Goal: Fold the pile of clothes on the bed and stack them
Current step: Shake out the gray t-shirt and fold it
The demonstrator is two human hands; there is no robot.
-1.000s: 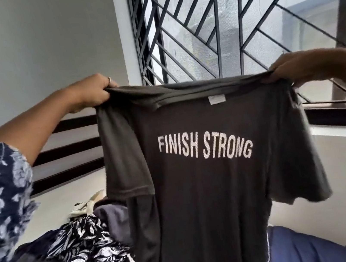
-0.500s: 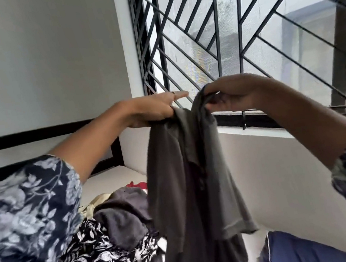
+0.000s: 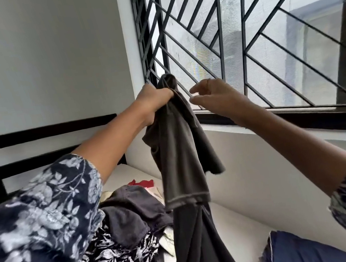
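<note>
Nearest, a blue fabric item (image 3: pixel 300 251) is seen at the lower right of the bed (image 3: pixel 239 229). Beyond it, a pile of clothes (image 3: pixel 125 235) is heaped on the bed. Farther off, a grey T-shirt (image 3: pixel 180 152) is held aloft, bunched in the left hand (image 3: pixel 154 98), its grip closed. The right hand (image 3: pixel 214 96) is held loosely open just beside it, nothing grasped. Behind, a barred window (image 3: pixel 243 36) is seen.

Wall (image 3: pixel 38 61): plain, pale grey, unmarked
Window (image 3: pixel 266 36): large, fitted with a black metal grille (image 3: pixel 194 25) of upright and slanting bars
Light: soft daylight through hazy panes
Sill (image 3: pixel 303 130): white ledge under a dark frame
Headboard (image 3: pixel 34 150): black, horizontal slats, against the wall
</note>
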